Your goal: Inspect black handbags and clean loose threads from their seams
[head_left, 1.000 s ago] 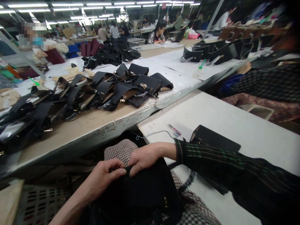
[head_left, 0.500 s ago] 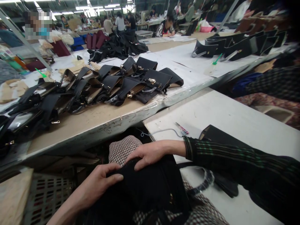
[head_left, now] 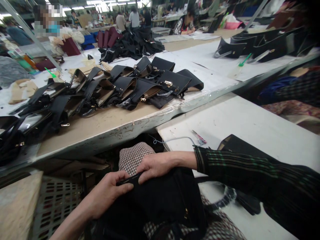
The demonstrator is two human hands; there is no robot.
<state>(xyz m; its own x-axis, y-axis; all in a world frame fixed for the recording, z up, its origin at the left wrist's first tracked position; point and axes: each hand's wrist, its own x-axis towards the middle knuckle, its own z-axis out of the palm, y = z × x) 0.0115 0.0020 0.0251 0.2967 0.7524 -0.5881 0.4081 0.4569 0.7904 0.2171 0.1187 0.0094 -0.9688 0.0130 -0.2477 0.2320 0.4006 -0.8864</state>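
Two hands work close together on the top edge of a black bag (head_left: 155, 196), which lies across the person's lap, over checked cloth (head_left: 136, 155). The left hand (head_left: 107, 191) has its thumb on the near side and its forefinger on the far side, clamped on the edge. The right hand (head_left: 156, 165), just beside it, grips the same edge, thumb in front and fingers folded over; its fingertips are hidden.

The step in hand looks like pressing or straightening that edge by feel. From here, the next move calls for a firm pinch with one hand while the other shifts along the rim, so that the layers stay matched.

Lower on the bag is a gold zip pull (head_left: 186, 212); to its right, a handle (head_left: 226, 200) in clear wrap. Beyond, on a white table (head_left: 262, 123), lie a red tool (head_left: 199, 136) and a pale cord (head_left: 175, 138). A long bench (head_left: 110, 116) ahead carries rows of black bags (head_left: 172, 80). A slatted crate (head_left: 53, 191) stands at lower left.
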